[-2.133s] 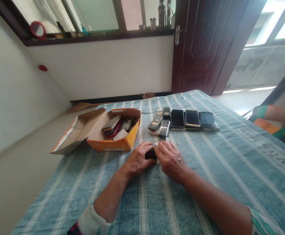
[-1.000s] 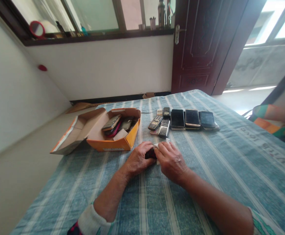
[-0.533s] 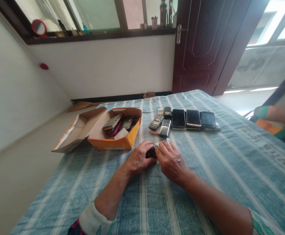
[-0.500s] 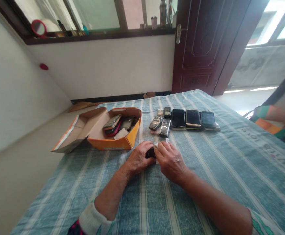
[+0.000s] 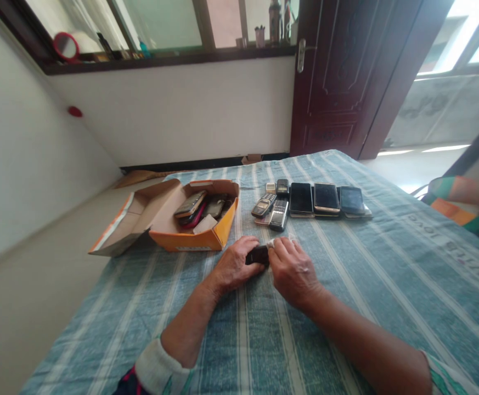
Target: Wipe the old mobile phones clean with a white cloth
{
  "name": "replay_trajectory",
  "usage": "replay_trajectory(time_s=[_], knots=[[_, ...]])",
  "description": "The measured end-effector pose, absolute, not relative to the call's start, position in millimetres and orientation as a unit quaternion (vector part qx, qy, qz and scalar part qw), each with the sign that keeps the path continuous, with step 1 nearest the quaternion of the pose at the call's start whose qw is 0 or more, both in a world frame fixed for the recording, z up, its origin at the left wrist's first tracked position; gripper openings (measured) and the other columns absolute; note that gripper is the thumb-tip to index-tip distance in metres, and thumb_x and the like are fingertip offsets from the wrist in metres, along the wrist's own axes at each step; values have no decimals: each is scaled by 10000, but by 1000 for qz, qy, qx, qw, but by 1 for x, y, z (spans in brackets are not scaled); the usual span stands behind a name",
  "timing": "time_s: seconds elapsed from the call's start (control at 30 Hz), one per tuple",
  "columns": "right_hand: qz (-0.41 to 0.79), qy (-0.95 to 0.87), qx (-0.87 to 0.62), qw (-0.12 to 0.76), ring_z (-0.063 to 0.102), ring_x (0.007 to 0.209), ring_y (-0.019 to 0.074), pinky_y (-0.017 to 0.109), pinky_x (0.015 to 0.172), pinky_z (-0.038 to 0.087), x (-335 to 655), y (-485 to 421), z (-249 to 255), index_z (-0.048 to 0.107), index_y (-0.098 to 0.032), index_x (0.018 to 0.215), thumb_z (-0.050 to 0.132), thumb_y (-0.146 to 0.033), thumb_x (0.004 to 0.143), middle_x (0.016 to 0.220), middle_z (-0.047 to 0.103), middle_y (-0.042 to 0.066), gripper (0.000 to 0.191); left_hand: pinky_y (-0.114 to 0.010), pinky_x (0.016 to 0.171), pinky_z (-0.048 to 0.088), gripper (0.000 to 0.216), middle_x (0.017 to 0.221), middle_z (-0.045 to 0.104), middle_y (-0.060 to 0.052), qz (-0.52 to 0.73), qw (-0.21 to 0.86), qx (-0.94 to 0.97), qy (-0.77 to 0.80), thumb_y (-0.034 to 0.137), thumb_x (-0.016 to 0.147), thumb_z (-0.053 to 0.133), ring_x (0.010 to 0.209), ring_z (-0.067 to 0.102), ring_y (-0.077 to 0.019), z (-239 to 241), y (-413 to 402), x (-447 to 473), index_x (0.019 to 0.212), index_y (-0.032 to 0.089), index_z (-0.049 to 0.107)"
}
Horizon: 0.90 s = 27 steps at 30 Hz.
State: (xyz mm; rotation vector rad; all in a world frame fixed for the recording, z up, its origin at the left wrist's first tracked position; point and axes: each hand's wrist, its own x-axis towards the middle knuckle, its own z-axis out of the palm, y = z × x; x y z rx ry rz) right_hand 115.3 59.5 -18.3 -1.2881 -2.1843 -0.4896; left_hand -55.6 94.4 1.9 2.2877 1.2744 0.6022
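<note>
My left hand (image 5: 239, 262) is closed around the left part of a dark mobile phone (image 5: 258, 254), just above the striped cloth. Pinched in my right hand (image 5: 292, 269) is a white tissue (image 5: 270, 244), mostly hidden by the fingers, against the phone's right end. Beyond my hands lie several old keypad phones, among them a silver-and-black one (image 5: 279, 214) and a grey one (image 5: 264, 204). To their right sit smartphones in small stacks: a black one (image 5: 301, 198), a gold-edged one (image 5: 326, 198) and a dark grey one (image 5: 351, 199).
An orange cardboard box (image 5: 185, 241) with its lid folded open stands at the left, with several phones inside. Blue striped cloth (image 5: 330, 329) covers the surface. Behind are a wall with a window ledge (image 5: 173, 61) and a dark red door (image 5: 342, 82).
My right hand has slid slightly to the right along the phone with the tissue, so more of the phone's dark face shows. My left hand keeps its hold.
</note>
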Motion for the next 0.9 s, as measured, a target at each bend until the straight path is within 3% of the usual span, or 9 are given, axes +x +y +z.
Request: replay_trajectory(time_s=[0.13, 0.37, 0.5, 0.7, 0.9], knots=[[-186, -811, -488, 261, 538, 893, 269, 405, 840, 465, 117, 60, -19, 675, -105, 825, 474, -107, 877, 867, 622, 139, 207, -412, 1045, 426, 391, 1204, 599, -126, 214, 225, 829, 465, 200, 674, 735, 1157, 563, -272, 3, 94, -56, 1048, 139, 641], [-169, -856, -401, 279, 509, 1057, 276, 428, 976, 420, 116, 59, -22, 680, -67, 947, 445, -89, 906, 1008, 634, 165, 240, -396, 1056, 424, 363, 1211, 604, -130, 220, 213, 833, 461, 175, 730, 670, 1160, 565, -252, -1, 95, -57, 1087, 125, 627], [-124, -878, -373, 274, 517, 1024, 264, 416, 928, 444, 114, 57, -20, 675, -90, 903, 440, -79, 902, 950, 634, 145, 235, -380, 1047, 434, 328, 1207, 610, -128, 228, 203, 836, 456, 147, 748, 629, 1152, 574, -239, -2, 95, -56, 1075, 125, 633], [-116, -851, -447, 252, 533, 863, 250, 388, 842, 465, 118, 59, -20, 665, -120, 820, 511, -92, 868, 838, 622, 109, 164, -374, 1017, 458, 288, 1177, 620, -115, 223, 206, 840, 450, 200, 737, 682, 1128, 582, -243, 1, 95, -56, 1015, 134, 654], [-80, -867, -419, 259, 529, 903, 247, 375, 845, 456, 115, 65, -21, 649, -127, 834, 497, -91, 870, 870, 618, 112, 161, -364, 1025, 449, 265, 1172, 624, -108, 221, 207, 841, 449, 180, 750, 650, 1122, 584, -230, 3, 95, -56, 1013, 144, 656]])
